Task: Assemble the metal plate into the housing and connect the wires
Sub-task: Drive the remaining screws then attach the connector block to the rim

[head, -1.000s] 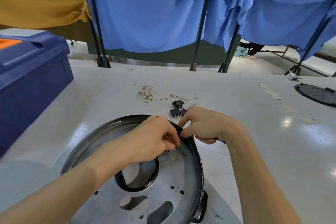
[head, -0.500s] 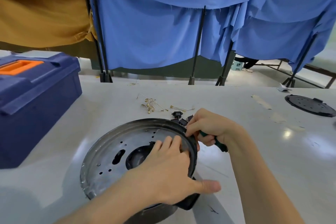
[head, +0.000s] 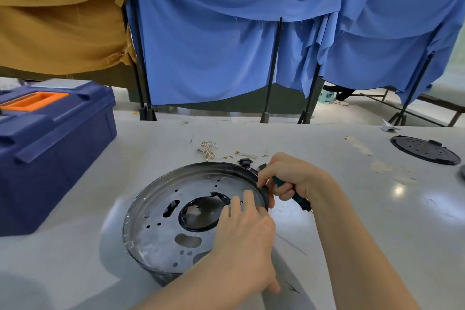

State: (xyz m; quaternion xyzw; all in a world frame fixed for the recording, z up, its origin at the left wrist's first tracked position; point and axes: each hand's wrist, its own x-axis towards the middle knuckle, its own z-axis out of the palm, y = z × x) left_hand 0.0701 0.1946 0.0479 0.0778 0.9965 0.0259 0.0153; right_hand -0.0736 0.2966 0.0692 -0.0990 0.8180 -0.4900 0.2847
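Left hand [head: 245,241] presses plate [head: 161,214]; right hand [head: 289,176] grips screwdriver [head: 300,201].

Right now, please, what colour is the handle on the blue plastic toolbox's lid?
The toolbox handle is orange; head view.

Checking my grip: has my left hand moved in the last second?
Yes. Against the housing, the left hand swung from the far rim toward the near right side, now flat on the metal plate.

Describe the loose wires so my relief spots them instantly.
Start at the round metal housing on the white table. Just beyond its far rim lies a tangle of thin pale wires. Their gold terminals set them apart from the small black connectors to their right.
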